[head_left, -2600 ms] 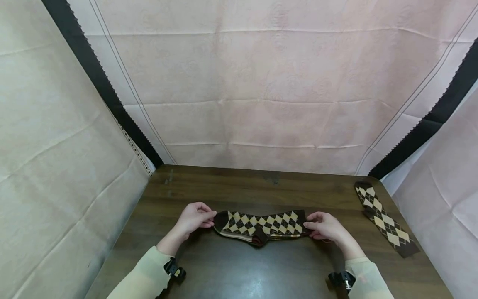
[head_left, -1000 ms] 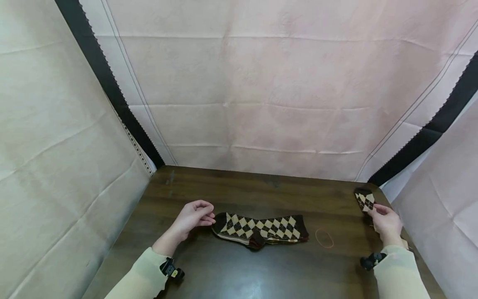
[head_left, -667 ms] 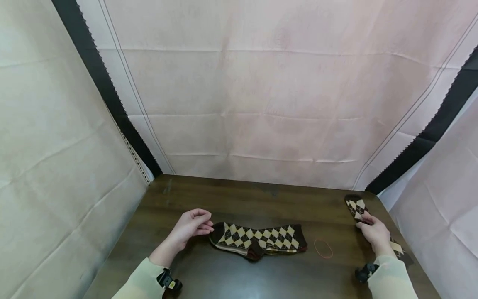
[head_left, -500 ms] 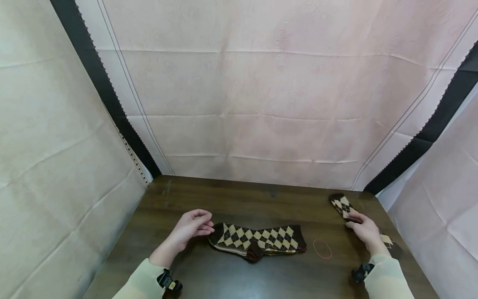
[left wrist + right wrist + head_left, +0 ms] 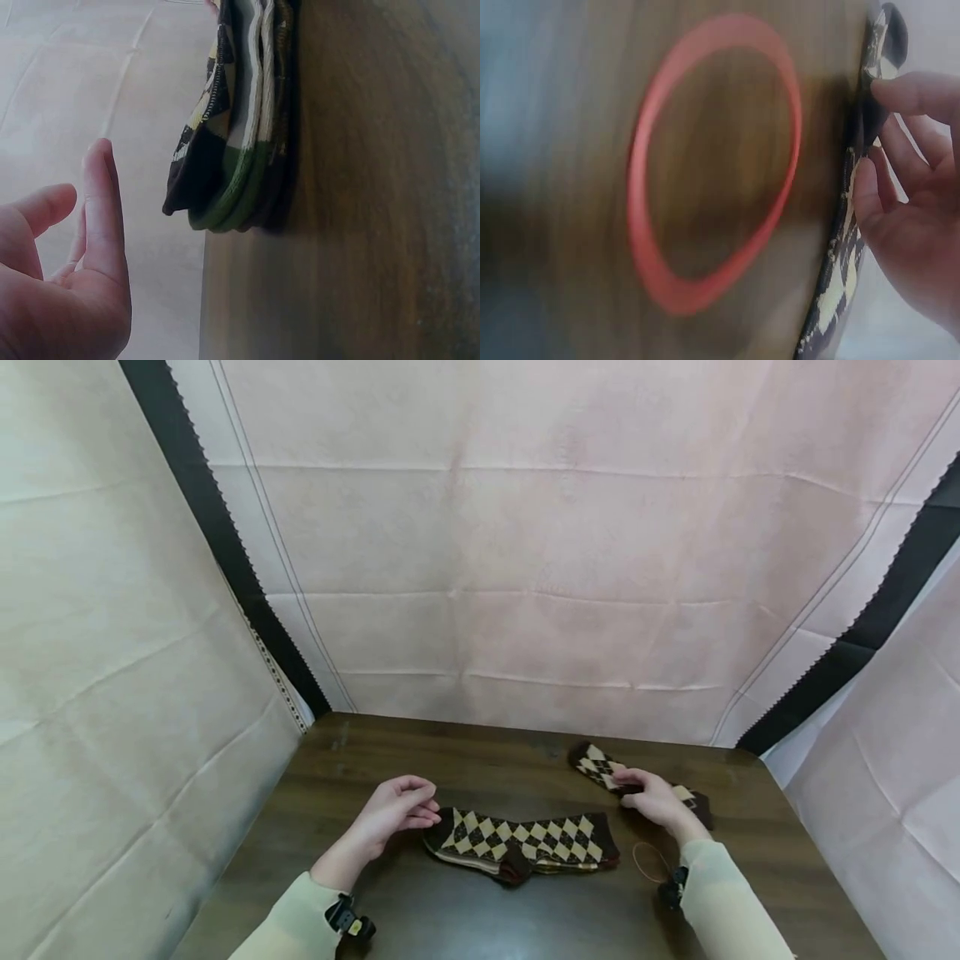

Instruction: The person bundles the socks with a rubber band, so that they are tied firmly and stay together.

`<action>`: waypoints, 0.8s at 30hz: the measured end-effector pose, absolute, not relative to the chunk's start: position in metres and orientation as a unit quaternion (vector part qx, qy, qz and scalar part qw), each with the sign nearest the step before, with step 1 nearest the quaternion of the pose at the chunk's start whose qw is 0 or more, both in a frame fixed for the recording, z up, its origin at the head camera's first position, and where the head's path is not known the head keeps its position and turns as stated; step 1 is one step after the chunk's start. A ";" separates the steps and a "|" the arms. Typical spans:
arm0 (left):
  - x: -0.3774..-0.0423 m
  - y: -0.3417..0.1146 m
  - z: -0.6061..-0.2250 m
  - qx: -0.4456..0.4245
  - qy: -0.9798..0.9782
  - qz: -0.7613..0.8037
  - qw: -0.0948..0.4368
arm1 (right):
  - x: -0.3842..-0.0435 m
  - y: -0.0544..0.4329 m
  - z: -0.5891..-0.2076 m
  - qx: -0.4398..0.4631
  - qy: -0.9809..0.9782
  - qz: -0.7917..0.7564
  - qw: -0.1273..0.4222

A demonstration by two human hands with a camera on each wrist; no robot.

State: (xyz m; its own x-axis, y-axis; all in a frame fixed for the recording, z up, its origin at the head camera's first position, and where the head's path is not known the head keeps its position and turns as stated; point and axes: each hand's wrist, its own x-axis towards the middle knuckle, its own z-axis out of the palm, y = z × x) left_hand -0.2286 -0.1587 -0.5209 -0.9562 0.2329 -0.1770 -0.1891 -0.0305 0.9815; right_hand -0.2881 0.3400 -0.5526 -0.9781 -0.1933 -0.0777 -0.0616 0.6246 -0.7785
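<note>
A stack of black and cream argyle socks point(image 5: 551, 837) lies flat in mid-table, several layers deep. In the left wrist view, the stack's edge point(image 5: 247, 172) shows green and striped layers under the argyle one. My left hand point(image 5: 397, 816) hovers at the toe end; its fingers point(image 5: 103, 217) stand apart from the fabric and hold nothing. Behind the stack's right end, my right hand point(image 5: 656, 797) pinches a single argyle sock point(image 5: 592, 764) around its dark heel. The right wrist view shows the thumb and fingers on this sock point(image 5: 844, 274).
A thin red rubber band point(image 5: 637, 187) lies on the wooden table point(image 5: 420, 743) right of the stack, close to the right wrist. Pale fabric walls point(image 5: 540, 543) with black trim surround the table at the back and sides.
My right hand let go of the stack, reached to the table's right edge, took the single sock and brought it left, behind the stack. The rubber band came into view. My left hand stayed put.
</note>
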 end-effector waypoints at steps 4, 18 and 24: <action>-0.228 -0.155 -0.521 0.022 0.677 0.719 0.152 | -0.298 0.306 -0.554 -0.124 0.894 -0.418 0.104; -0.240 -0.142 -0.524 0.019 0.672 0.725 0.153 | -0.318 0.235 -0.542 -0.177 0.865 -0.436 0.173; -0.253 -0.133 -0.525 0.003 0.667 0.732 0.142 | -0.313 0.247 -0.535 -0.121 0.867 -0.471 0.112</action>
State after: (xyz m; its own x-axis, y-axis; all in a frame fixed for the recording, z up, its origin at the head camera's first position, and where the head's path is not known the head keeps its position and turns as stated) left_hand -0.2534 -0.1333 -0.5247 -0.9596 0.2123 -0.1844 -0.2033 -0.0706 0.9766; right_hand -0.3134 0.2473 -0.5354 -0.9459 -0.3142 -0.0806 -0.1037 0.5282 -0.8428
